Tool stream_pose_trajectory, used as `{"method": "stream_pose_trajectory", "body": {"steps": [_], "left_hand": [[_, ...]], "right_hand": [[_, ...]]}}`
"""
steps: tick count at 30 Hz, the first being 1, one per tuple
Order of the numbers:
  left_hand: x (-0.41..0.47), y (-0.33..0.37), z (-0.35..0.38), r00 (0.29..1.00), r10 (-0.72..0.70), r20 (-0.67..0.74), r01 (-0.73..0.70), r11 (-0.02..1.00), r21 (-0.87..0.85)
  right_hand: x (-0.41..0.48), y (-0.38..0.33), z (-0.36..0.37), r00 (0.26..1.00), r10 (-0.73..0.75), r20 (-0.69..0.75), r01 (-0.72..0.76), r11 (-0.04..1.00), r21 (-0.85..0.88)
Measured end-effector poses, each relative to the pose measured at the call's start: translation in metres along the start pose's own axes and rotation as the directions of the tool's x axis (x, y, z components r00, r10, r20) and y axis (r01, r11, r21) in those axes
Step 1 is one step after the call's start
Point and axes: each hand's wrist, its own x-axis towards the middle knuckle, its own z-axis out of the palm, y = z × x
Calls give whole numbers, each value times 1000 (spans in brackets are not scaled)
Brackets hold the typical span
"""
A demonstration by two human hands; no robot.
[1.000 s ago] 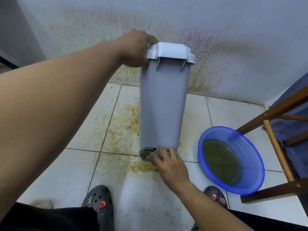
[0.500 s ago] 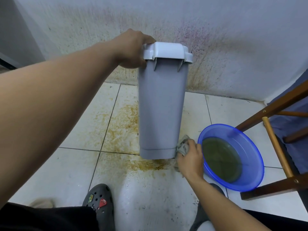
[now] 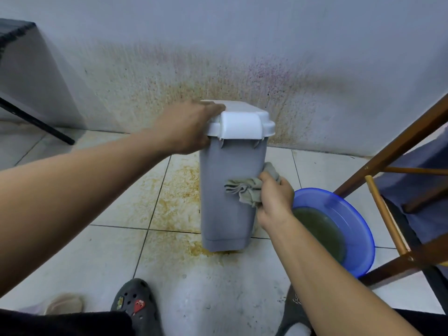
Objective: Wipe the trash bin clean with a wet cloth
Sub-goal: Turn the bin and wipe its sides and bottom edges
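A tall grey trash bin with a white lid stands upright on the tiled floor near the stained wall. My left hand grips the lid's left edge from above and the side. My right hand holds a crumpled grey-beige cloth and presses it against the bin's right front corner, about halfway up. Part of the cloth sticks out above my knuckles.
A blue basin of murky greenish water sits on the floor just right of the bin. A wooden chair frame rises at the right. Brown stains cover the tiles and wall. My dark clogs are at the bottom.
The bin has come down from its lifted, tilted pose and now stands on the floor. My right hand rose with the cloth from the bin's base to its middle.
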Motion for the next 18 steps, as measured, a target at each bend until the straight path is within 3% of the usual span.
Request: {"method": "stream_pose_trajectory", "body": {"steps": [7, 14, 18], "left_hand": [[-36, 32, 18, 992, 98, -82, -84, 984, 154], [-66, 44, 32, 968, 249, -26, -230, 928, 293], [-76, 55, 36, 946, 323, -14, -305, 906, 293]], "right_hand": [[-25, -27, -2, 996, -56, 63, 40, 973, 228], [-41, -19, -16, 988, 78, 136, -120, 932, 342], [-52, -9, -20, 978, 191, 81, -206, 856, 474]]}}
